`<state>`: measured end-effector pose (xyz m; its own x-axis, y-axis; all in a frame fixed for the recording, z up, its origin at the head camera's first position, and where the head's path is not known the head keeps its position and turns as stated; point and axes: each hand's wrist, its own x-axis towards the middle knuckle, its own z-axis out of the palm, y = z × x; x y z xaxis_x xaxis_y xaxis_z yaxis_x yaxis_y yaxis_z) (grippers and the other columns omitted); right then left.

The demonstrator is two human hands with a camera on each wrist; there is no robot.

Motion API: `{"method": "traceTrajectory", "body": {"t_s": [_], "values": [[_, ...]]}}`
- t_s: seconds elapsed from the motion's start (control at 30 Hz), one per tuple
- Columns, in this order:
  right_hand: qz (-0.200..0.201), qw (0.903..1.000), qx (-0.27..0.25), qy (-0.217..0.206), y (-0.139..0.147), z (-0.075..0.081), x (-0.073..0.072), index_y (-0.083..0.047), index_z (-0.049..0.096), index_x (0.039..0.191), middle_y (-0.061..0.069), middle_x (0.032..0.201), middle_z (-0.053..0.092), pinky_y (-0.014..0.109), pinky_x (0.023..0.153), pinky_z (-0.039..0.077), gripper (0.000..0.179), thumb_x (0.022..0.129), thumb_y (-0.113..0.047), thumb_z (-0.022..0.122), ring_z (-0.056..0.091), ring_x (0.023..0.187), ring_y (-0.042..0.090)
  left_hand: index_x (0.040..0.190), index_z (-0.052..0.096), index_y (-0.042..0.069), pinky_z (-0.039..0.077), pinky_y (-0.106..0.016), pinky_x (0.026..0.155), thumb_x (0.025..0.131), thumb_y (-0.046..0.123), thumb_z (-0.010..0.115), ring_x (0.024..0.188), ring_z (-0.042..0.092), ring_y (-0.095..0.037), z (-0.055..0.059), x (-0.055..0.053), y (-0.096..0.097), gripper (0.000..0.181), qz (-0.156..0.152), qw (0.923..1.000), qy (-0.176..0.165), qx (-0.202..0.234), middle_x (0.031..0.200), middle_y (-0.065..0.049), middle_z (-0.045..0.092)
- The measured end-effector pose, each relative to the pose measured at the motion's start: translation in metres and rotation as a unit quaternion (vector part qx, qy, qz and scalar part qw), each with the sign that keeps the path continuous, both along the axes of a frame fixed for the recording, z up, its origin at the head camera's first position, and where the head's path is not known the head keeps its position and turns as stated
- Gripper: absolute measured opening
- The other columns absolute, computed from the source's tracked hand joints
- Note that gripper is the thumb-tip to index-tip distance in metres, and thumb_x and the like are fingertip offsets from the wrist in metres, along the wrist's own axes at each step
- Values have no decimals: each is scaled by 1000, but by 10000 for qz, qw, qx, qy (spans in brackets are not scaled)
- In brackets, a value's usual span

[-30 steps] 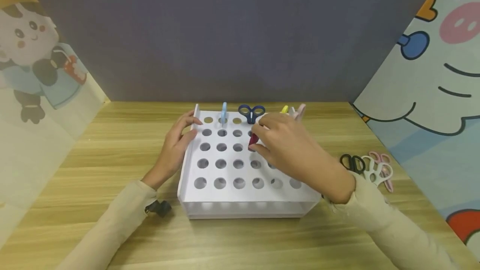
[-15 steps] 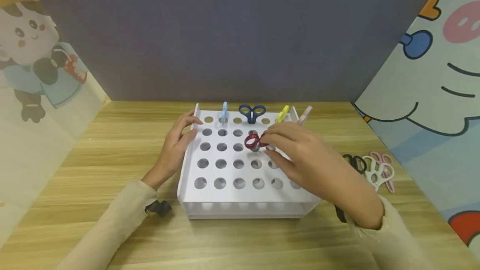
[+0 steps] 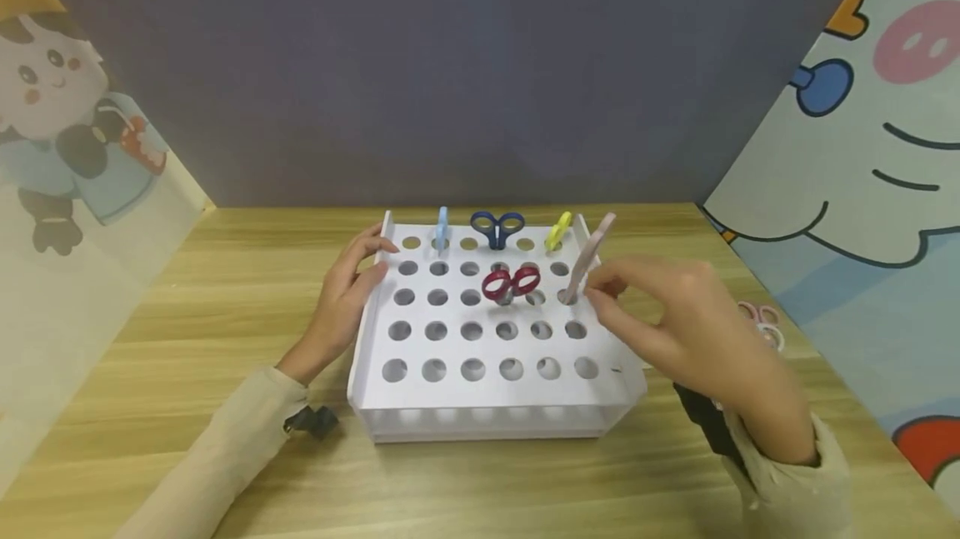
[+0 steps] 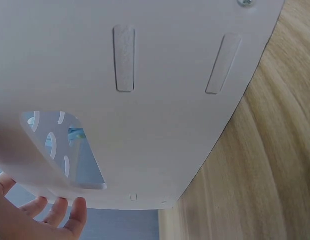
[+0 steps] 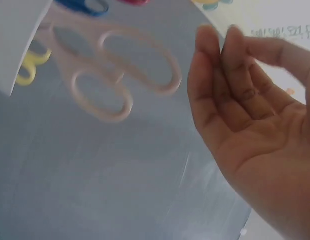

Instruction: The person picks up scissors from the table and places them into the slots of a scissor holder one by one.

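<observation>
My left hand (image 3: 347, 293) holds the left side panel of a white rack (image 3: 450, 389) with rows of round holes; its fingertips lie along the panel's edge in the left wrist view. Red-handled scissors (image 3: 511, 282) stand in a hole near the middle. Pale pink scissors (image 3: 591, 254) stand tilted in a right-hand hole, beside my right hand (image 3: 675, 322). In the right wrist view that hand's fingers are loosely bent, with nothing between them and apart from the pale pink scissors (image 5: 102, 70).
Light blue (image 3: 442, 227), dark blue (image 3: 497, 227) and yellow (image 3: 558, 232) scissors stand in the back row. A pink pair (image 3: 759, 312) lies on the wooden table (image 3: 225, 306) at right, partly hidden. A grey panel (image 3: 465, 89) rises behind.
My right hand has let go of the red scissors, which stay in the rack, and has moved right beside the pale pink pair. The left hand stays at the panel.
</observation>
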<state>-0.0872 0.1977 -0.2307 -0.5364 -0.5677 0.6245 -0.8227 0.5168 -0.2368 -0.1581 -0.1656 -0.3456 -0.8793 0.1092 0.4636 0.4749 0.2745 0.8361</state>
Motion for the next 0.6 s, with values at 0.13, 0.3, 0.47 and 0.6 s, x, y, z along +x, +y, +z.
{"method": "traceTrajectory", "body": {"t_s": [0.13, 0.3, 0.47, 0.6], "values": [[-575, 9977, 350, -82, 16, 1, -7, -19, 72, 85, -15, 77, 67, 20, 64, 49, 20, 79, 0, 70, 60, 70, 2, 118, 59, -2, 56, -22, 79, 102, 11, 48, 128, 45, -27, 0, 0, 0, 23, -11, 10000, 15, 5, 157, -6, 36], [-1227, 9872, 788, -648, 27, -2, -24, -14, 75, 87, -6, 81, 72, 38, 67, 55, 13, 85, -3, 67, 66, 76, 12, 117, 59, -1, 57, -23, 75, 103, 12, 48, 126, 46, -25, -1, 0, -1, 23, -24, 10000, 7, 13, 157, -5, 37], [-1645, 9713, 1256, -1169, 35, -9, -44, -9, 74, 94, 3, 86, 73, 46, 69, 55, 13, 92, -8, 61, 68, 79, 21, 118, 58, -2, 58, -24, 73, 103, 11, 48, 126, 45, -25, 0, 0, -1, 23, -72, 9999, -13, 71, 157, -6, 36], [-1838, 9528, 1696, -1722, 46, -18, -60, -8, 70, 104, 6, 89, 74, 46, 67, 54, 15, 95, -14, 60, 68, 78, 22, 117, 58, -2, 58, -25, 72, 102, 11, 47, 126, 46, -26, 1, 1, 0, 23, -62, 10000, -15, 50, 157, -6, 36]]}}
